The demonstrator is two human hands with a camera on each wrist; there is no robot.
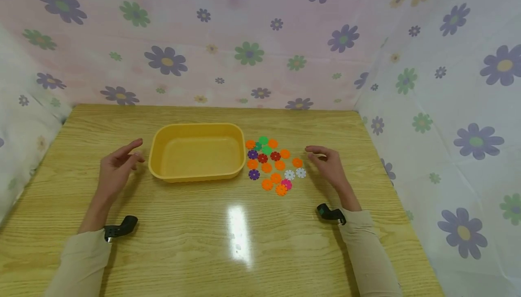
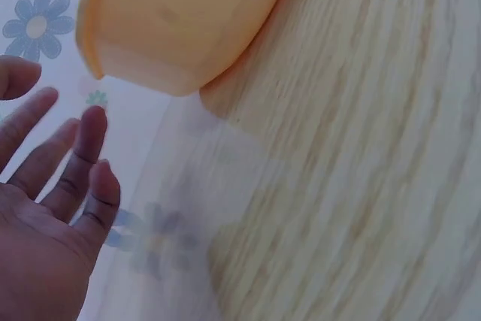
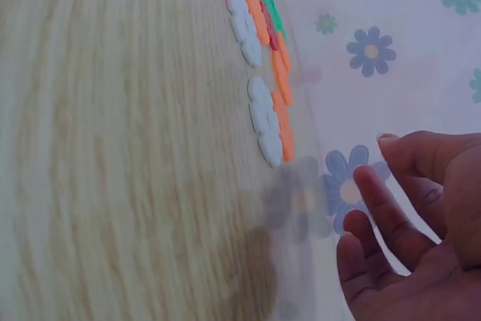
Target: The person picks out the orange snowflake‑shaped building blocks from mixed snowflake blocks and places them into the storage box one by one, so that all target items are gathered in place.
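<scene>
My left hand (image 1: 116, 170) hovers just left of a yellow plastic tub (image 1: 197, 178), fingers loosely bent and holding nothing. In the left wrist view the tub's wall (image 2: 180, 28) stands apart from the fingertips (image 2: 94, 122). To the right of the tub lie several flat, notched plastic discs: orange (image 1: 266, 167), purple (image 1: 254, 174), red (image 1: 275, 156), green (image 1: 263, 140), white (image 1: 300, 172) and pink (image 1: 288, 183). My right hand (image 1: 329, 166) is beside the discs on their right, empty, its fingers relaxed. The right wrist view shows a white disc (image 3: 264, 122) near that hand.
The wooden table (image 1: 183, 242) carries the tub and discs. A flowered cloth (image 1: 285, 39) hangs behind it and along both sides. Each wrist wears a black camera mount, the left one (image 1: 122, 228) and the right one (image 1: 330, 214). Light glares off the tabletop in front.
</scene>
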